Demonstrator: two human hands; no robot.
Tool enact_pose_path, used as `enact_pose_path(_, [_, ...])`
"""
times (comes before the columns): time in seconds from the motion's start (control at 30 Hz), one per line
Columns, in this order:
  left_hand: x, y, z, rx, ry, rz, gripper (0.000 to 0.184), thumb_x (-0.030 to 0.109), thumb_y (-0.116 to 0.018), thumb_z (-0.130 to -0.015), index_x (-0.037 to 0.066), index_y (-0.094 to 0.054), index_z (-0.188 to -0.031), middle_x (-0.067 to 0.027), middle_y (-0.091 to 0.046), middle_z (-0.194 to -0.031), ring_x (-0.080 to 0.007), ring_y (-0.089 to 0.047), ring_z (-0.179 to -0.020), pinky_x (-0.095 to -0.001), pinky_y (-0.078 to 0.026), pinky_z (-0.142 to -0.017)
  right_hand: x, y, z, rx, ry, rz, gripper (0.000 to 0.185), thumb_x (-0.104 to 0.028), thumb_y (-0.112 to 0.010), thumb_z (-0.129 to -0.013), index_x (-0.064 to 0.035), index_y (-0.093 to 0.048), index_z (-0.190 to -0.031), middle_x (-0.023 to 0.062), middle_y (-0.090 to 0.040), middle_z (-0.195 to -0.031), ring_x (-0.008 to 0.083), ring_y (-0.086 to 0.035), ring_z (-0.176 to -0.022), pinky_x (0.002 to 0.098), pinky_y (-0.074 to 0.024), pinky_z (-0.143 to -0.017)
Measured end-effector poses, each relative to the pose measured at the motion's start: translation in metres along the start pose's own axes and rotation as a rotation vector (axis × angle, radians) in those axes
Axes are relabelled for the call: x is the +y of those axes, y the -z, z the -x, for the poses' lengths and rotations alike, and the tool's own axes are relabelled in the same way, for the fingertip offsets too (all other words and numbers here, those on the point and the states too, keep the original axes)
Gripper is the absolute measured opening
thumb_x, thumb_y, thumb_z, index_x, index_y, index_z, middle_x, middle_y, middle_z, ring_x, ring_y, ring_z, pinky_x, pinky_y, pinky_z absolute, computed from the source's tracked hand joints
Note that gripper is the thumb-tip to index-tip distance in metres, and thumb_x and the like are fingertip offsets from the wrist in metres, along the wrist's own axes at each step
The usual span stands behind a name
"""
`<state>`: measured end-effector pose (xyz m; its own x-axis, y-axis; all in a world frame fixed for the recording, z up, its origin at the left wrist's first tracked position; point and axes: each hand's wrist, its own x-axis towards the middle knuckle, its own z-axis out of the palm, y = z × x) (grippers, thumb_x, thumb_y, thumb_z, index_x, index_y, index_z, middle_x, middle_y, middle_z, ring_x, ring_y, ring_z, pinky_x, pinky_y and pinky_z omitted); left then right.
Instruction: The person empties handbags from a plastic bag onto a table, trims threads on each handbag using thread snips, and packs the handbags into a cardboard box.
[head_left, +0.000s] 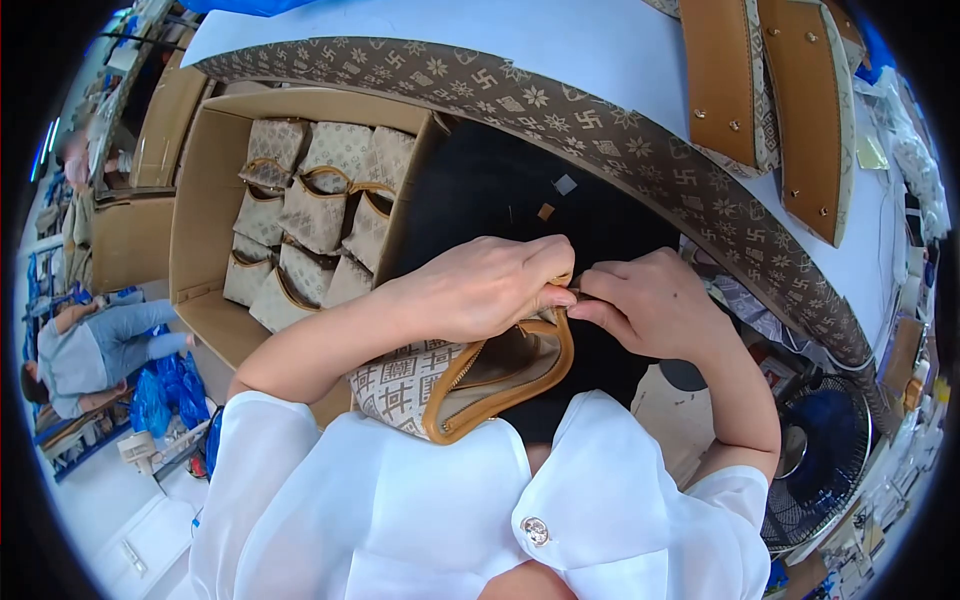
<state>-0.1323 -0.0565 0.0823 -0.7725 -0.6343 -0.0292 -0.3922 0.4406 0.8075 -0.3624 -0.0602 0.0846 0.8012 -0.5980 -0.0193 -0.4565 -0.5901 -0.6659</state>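
A beige patterned zip pouch with tan trim lies tilted against my lap, its zipped mouth gaping open and the pale lining showing. My left hand is closed in a pinch on the trim at the far corner of the mouth. Close against it, my right hand has its fingers curled and its thumb pressed to the same corner. What lies between the fingertips of both hands is mostly hidden.
At the left stands a cardboard box packed with several similar pouches. A patterned-edge table curves across the front, bearing tan panels. A fan is at lower right. Another person sits far left near blue bags.
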Motion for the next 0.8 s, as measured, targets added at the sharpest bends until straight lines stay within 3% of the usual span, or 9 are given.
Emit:
enact_pose_path(0.2, [-0.002, -0.005, -0.001, -0.065, 0.005, -0.072, 0.026, 0.025, -0.051, -0.097, 0.002, -0.040, -0.090, -0.0150, -0.051, -0.080, -0.0377, -0.057, -0.071, -0.0445, -0.043, -0.057, -0.001, 0.005, -0.002, -0.174, -0.019, 0.150, 0.026, -0.031, -0.063, -0.089, -0.0063, -0.062, -0.084, 0.0086, -0.060, -0.069, 0.0312, -0.057, -0.057, 0.0360, -0.0413, -0.049])
enact_pose_path(0.3, [-0.005, 0.000, 0.000, -0.007, 0.069, 0.011, 0.018, 0.018, -0.052, -0.096, 0.003, -0.044, -0.095, -0.0153, -0.051, -0.086, -0.0376, -0.058, -0.072, -0.0438, -0.045, -0.058, 0.019, -0.014, -0.001, -0.005, 0.021, -0.229, 0.027, -0.031, -0.066, -0.089, -0.0042, -0.064, -0.085, 0.0060, -0.056, -0.062, 0.0204, -0.054, -0.049, 0.0319, -0.0399, -0.048])
enact_pose_path(0.33, [-0.005, 0.002, 0.000, 0.002, 0.071, 0.007, 0.018, 0.018, -0.052, -0.096, 0.003, -0.044, -0.095, -0.0153, -0.051, -0.086, -0.0376, -0.058, -0.072, -0.0438, -0.045, -0.058, 0.020, -0.019, 0.000, -0.008, 0.029, -0.223, 0.027, -0.031, -0.066, -0.089, -0.0042, -0.064, -0.085, 0.0060, -0.056, -0.062, 0.0204, -0.054, -0.049, 0.0319, -0.0399, -0.048])
enact_pose_path(0.43, [-0.004, 0.000, 0.006, 0.229, 0.095, 0.127, 0.010, 0.010, -0.054, -0.093, 0.003, -0.049, -0.098, -0.0139, -0.052, -0.095, -0.0351, -0.059, -0.072, -0.0426, -0.046, -0.060, 0.004, -0.037, 0.009, 0.052, -0.204, -0.690, 0.026, -0.026, -0.073, -0.084, -0.0024, -0.066, -0.092, 0.0047, -0.049, -0.059, 0.0116, -0.046, -0.048, 0.0289, -0.0362, -0.048])
enact_pose_path(0.6, [0.000, 0.013, 0.011, 0.128, 0.011, -0.007, 0.009, 0.002, -0.061, -0.087, 0.005, -0.055, -0.095, -0.0105, -0.053, -0.106, -0.0272, -0.062, -0.081, -0.0345, -0.050, -0.066, -0.002, -0.059, 0.014, 0.140, -0.316, -0.782, 0.033, -0.023, -0.077, -0.081, -0.0002, -0.064, -0.100, 0.0038, -0.048, -0.061, 0.0085, -0.040, -0.051, 0.0261, -0.0343, -0.049])
enact_pose_path(0.7, [0.002, 0.013, 0.010, 0.145, 0.030, -0.006, 0.013, 0.004, -0.068, -0.082, 0.004, -0.056, -0.086, -0.0085, -0.053, -0.106, -0.0241, -0.062, -0.079, -0.0321, -0.051, -0.066, -0.003, -0.061, 0.014, 0.177, -0.291, -0.813, 0.025, -0.015, -0.076, -0.080, -0.0004, -0.063, -0.095, -0.0013, -0.036, -0.060, 0.0065, -0.035, -0.054, 0.0230, -0.0293, -0.050])
enact_pose_path(0.8, [0.000, 0.012, 0.008, 0.106, 0.041, -0.013, 0.016, 0.006, -0.071, -0.080, 0.004, -0.055, -0.083, -0.0083, -0.053, -0.105, -0.0238, -0.062, -0.079, -0.0316, -0.051, -0.066, -0.003, -0.052, 0.014, 0.144, -0.217, -0.720, 0.026, -0.018, -0.073, -0.082, -0.0012, -0.063, -0.099, 0.0005, -0.042, -0.062, 0.0087, -0.040, -0.052, 0.0240, -0.0315, -0.050])
